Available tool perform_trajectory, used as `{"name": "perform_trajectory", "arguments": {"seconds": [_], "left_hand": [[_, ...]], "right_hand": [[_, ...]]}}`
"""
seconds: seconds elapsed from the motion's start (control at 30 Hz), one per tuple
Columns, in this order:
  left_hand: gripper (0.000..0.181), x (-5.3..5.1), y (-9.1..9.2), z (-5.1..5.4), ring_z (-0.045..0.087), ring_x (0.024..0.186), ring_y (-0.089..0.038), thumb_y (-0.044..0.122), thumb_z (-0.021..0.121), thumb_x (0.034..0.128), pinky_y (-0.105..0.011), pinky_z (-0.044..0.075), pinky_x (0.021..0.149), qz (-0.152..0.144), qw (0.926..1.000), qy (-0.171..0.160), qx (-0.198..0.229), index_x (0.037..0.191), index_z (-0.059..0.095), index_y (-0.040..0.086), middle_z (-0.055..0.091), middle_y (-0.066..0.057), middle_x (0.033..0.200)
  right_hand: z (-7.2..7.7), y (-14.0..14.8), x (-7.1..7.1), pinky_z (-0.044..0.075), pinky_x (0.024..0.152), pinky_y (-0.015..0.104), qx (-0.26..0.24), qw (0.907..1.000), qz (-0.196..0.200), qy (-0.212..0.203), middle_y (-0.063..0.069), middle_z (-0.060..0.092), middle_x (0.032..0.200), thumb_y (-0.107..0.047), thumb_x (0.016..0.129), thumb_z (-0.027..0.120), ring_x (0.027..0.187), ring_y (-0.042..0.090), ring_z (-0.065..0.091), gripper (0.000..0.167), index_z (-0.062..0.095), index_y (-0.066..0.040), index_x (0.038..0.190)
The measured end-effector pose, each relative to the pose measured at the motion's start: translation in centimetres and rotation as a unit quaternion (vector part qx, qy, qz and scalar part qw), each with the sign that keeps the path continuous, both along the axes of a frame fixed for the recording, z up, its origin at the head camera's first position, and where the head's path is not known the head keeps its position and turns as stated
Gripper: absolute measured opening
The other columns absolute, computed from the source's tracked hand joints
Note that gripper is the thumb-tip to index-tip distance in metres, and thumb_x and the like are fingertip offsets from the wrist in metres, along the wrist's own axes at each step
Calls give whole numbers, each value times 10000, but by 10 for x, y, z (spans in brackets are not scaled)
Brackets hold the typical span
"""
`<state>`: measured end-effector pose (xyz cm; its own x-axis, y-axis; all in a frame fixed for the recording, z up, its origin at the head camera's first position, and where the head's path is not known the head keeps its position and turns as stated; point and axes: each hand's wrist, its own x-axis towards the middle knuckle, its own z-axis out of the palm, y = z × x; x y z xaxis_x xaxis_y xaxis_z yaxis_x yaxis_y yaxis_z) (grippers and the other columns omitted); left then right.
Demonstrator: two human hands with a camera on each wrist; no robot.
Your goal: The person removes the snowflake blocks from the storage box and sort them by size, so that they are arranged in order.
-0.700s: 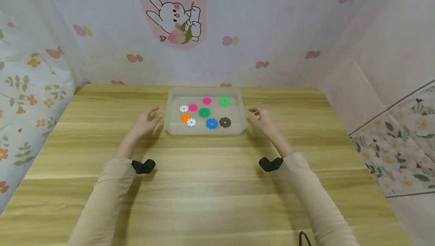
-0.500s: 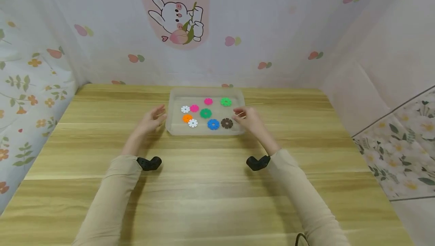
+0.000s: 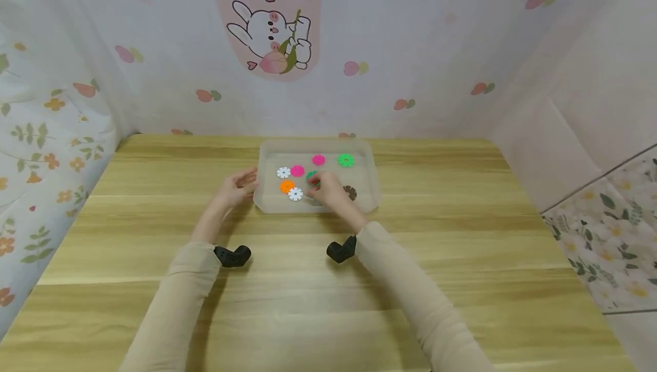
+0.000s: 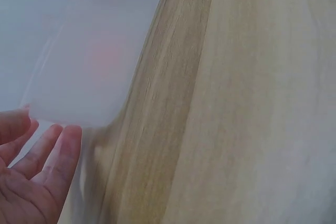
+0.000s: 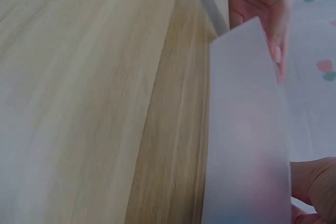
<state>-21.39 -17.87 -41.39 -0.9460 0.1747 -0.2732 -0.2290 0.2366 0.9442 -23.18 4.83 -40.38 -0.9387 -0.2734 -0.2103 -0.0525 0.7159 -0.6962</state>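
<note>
A translucent plastic box [image 3: 267, 205] holds several notched snowflake discs. At its left end my left hand [image 3: 236, 187] touches the wall, and in the left wrist view its fingertips [image 4: 71, 136] meet the box's end with the fingers extended. My right hand [image 3: 328, 190] is over the inside of the box, its thumb and forefinger apart and nothing seen between them. Just left of its fingertips lies a white disc [image 3: 295, 194], which overlaps an orange disc [image 3: 286, 186]. A dark green disc [image 3: 312, 177] is partly behind the right hand. The blue disc is mostly hidden beneath that hand.
Two pink discs, including one pink disc [image 3: 319, 160], another white disc [image 3: 283, 173], a light green disc [image 3: 346, 160] and a brown disc [image 3: 351, 192] lie in the box. The wooden table [image 3: 287, 303] meets a patterned cloth [image 3: 410, 47] behind.
My right hand has moved left from beside the box's right end to over its discs, covering the blue one. My left hand has come in against the left wall.
</note>
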Motion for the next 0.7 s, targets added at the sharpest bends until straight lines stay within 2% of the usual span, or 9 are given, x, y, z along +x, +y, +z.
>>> {"name": "perform_trajectory", "arguments": {"seconds": [0.2, 0.33, 0.47, 0.63, 0.7], "left_hand": [[508, 0, -3, -3, 391, 1256, -346, 40, 416, 957, -338, 458, 951, 70, 9995, -99, 284, 1424, 225, -20, 305, -281, 1422], [511, 0, -1, -5, 377, 1268, -358, 31, 410, 957, -397, 411, 1000, 49, 9988, -197, 445, 1429, 219, -12, 301, -275, 1428], [516, -1, 0, -6, 344, 1290, -367, 27, 399, 960, -440, 355, 1035, 61, 9973, -344, 646, 1438, 207, 3, 291, -263, 1442], [524, -3, -4, -6, 353, 1288, -346, 37, 400, 961, -394, 382, 1026, 76, 9966, -408, 710, 1444, 200, 19, 282, -253, 1451], [526, -3, -5, -6, 352, 1290, -346, 37, 402, 960, -388, 387, 1023, 81, 9966, -395, 722, 1444, 199, 17, 279, -256, 1452]], "right_hand": [[-7, -24, -5, 486, 815, 270, 241, 9997, -22, 79, 155, 618, 1023, -83, 788, 704, 870, 192, 527, 324, 622, 50, 1072], [-7, -27, -2, 475, 789, 285, 454, 9989, -128, 43, 142, 600, 979, -127, 769, 733, 810, 175, 474, 327, 625, 55, 1018], [-7, -29, 0, 483, 803, 283, 627, 9979, -177, 33, 110, 602, 984, -151, 772, 731, 832, 173, 495, 327, 629, 30, 1025], [-7, -34, -2, 404, 642, 208, 599, 9980, -188, 33, 56, 527, 824, -133, 764, 739, 746, 156, 452, 270, 613, 7, 957], [-8, -36, -4, 382, 615, 194, 489, 9986, -200, 32, 52, 517, 799, -107, 758, 740, 729, 149, 445, 251, 612, 1, 944]]}}
